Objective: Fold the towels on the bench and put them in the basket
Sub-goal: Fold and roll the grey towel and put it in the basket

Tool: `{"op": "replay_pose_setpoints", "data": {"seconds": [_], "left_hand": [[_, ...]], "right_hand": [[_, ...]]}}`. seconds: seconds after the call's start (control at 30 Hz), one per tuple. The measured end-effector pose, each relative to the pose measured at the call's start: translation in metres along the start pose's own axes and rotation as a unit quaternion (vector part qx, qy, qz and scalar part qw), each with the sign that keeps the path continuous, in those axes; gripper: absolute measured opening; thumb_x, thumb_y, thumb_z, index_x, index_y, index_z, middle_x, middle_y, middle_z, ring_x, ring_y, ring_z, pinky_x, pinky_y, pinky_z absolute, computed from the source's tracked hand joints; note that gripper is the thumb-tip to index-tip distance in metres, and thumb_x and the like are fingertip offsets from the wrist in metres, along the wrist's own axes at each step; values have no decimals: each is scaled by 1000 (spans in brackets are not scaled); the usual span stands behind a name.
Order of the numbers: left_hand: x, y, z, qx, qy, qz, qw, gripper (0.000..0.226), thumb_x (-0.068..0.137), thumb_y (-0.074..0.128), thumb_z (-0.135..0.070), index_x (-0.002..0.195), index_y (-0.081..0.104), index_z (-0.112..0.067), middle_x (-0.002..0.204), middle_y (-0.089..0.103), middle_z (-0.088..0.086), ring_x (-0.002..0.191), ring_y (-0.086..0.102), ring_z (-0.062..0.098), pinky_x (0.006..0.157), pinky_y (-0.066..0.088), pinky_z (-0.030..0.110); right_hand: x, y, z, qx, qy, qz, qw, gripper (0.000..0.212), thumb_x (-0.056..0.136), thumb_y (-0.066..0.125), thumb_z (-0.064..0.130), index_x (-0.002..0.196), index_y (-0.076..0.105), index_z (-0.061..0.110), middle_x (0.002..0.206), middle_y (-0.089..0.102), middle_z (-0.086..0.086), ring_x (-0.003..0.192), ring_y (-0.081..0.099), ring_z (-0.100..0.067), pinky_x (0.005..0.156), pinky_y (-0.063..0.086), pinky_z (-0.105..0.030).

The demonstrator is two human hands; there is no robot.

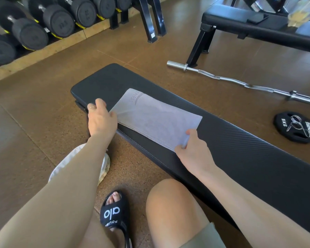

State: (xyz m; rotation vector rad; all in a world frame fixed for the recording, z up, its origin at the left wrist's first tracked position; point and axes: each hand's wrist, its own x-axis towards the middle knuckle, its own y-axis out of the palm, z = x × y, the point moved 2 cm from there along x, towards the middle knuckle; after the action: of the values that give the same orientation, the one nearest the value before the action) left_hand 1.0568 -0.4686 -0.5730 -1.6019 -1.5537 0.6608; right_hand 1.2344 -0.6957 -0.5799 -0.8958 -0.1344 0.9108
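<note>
So there's one grey towel (155, 119) lying flat on the black padded table (240, 149), already folded into a long rectangle, sitting toward the table's 10 o'clock end and running diagonally along it. Some lettering is printed on the far corner but I can only read part of it.

Left hand (101, 120) is at the towel's 9 o'clock side, palm down, fingers tucked at the edge of the cloth. Honestly can't tell if that grip is actually pinching the fabric or just resting against it. Right hand (193, 151) is at the towel's 5 o'clock corner and that grip is clearly closed on the fabric, thumb on top and fingers under, corner lifted a bit off the table.

The basket (104, 167) is down on the floor at about 8 o'clock from the towel, mostly hidden behind the left forearm; you just see a woven rim and what looks like a pale cloth liner or contents.

Other stuff around: a curl bar (240, 83) on the floor at 2 o'clock, a 5 kg weight plate (293, 127) with spring collars lying on it at 3 o'clock, a dumbbell rack (43, 24) up at 11 o'clock, and a second bench (258, 27) at 1 o'clock. A black slide sandal (115, 213) is visible at 6 o'clock.
</note>
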Motion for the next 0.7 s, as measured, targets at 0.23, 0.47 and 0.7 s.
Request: {"op": "replay_pose_setpoints", "data": {"seconds": [0.23,0.47,0.7], "left_hand": [[-40,40,-70,129,339,151,919,54,102,34,-41,154,34,-27,159,33,10,145,30,36,116,27,50],[-54,68,-55,221,284,264,895,62,100,13,-65,156,-7,-48,168,-13,-4,154,-12,23,122,-6,52],[-55,69,-53,278,312,234,878,63,102,7,-54,158,-14,-35,168,-16,2,154,-14,27,123,-3,55]], "right_hand": [[-7,-3,5,-24,4,-13,1000,50,93,54,22,138,34,17,89,64,-6,81,62,-29,73,54,-42],[-10,-16,19,-267,-74,-51,960,32,95,52,30,122,41,17,85,54,1,74,51,-27,62,36,-36],[57,19,60,-239,-261,-131,926,55,95,29,28,145,41,8,136,53,-10,125,49,-27,103,40,-41]]}}
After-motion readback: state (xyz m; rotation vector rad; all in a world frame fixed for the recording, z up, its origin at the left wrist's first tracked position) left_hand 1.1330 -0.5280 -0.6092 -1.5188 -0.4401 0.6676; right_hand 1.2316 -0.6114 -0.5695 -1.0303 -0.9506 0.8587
